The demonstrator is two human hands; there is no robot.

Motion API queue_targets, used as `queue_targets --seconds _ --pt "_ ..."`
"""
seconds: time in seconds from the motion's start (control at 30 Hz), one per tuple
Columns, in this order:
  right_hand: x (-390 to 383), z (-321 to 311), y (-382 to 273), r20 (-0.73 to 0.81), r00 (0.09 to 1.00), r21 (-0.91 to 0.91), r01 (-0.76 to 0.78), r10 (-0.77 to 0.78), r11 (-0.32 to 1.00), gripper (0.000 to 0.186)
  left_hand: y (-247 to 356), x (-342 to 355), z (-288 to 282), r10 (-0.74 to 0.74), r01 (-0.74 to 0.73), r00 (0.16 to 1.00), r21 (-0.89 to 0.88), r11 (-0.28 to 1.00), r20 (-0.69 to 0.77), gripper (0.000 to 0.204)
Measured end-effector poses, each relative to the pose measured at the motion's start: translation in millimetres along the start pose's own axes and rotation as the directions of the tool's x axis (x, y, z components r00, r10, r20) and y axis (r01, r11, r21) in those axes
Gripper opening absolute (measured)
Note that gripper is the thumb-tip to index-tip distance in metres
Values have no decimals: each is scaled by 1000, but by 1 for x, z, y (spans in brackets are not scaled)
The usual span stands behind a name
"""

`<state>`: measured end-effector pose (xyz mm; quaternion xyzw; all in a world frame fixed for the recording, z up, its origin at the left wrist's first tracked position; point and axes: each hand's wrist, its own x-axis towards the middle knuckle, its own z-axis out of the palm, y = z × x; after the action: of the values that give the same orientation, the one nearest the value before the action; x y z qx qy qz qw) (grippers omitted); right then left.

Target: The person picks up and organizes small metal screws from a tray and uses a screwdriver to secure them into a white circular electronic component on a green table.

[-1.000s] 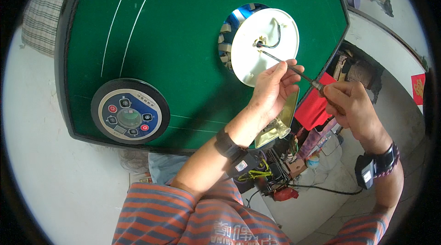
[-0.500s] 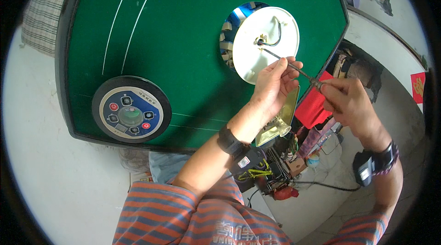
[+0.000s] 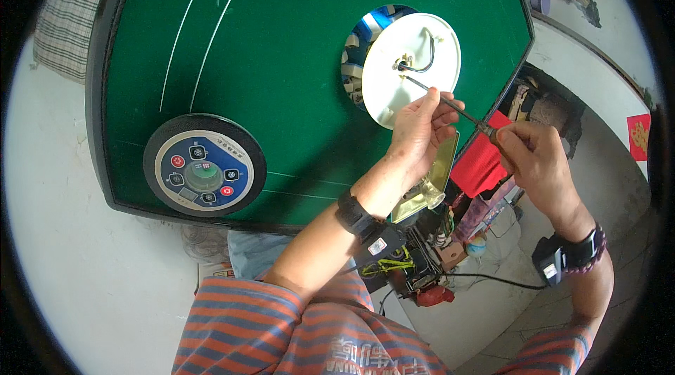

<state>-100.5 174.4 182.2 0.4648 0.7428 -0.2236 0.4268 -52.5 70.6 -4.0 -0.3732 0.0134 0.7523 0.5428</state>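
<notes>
A long screwdriver (image 3: 461, 112) slants between my two hands. My right hand (image 3: 538, 164) is closed round its handle. The thumb and fingertips of my left hand (image 3: 420, 125) guide the thin shaft close to the tip. That tip meets the middle of a round white plastic disc (image 3: 383, 99), beside small brass-coloured fittings and a dark cable (image 3: 430, 51) looping out of the centre. The disc stands tilted over a round opening (image 3: 355, 44) in a green-topped table (image 3: 302, 58). Blue and pale blocks show inside that opening.
A round control panel (image 3: 167, 181) with buttons and a black rim lies at the table's near left. By my left wrist is a yellowish translucent tray (image 3: 444, 164). Red cloth (image 3: 481, 167) hangs at the right edge, above cluttered tools and cables (image 3: 422, 255).
My right hand has rotated slightly on the screwdriver handle, and its wrist has turned. My left hand keeps its hold on the shaft. The whole view has shifted a little.
</notes>
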Motion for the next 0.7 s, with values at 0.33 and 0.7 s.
queue_targets --seconds 0.33,0.7 --pt "-20 22 5 -120 756 -702 393 -643 593 18 -1 7 -10 1 -2 998 14 1000 60 23" --pt "-2 -1 0 81 994 107 -84 75 991 32 -6 6 -8 -22 22 1000 20 1000 -6 24"
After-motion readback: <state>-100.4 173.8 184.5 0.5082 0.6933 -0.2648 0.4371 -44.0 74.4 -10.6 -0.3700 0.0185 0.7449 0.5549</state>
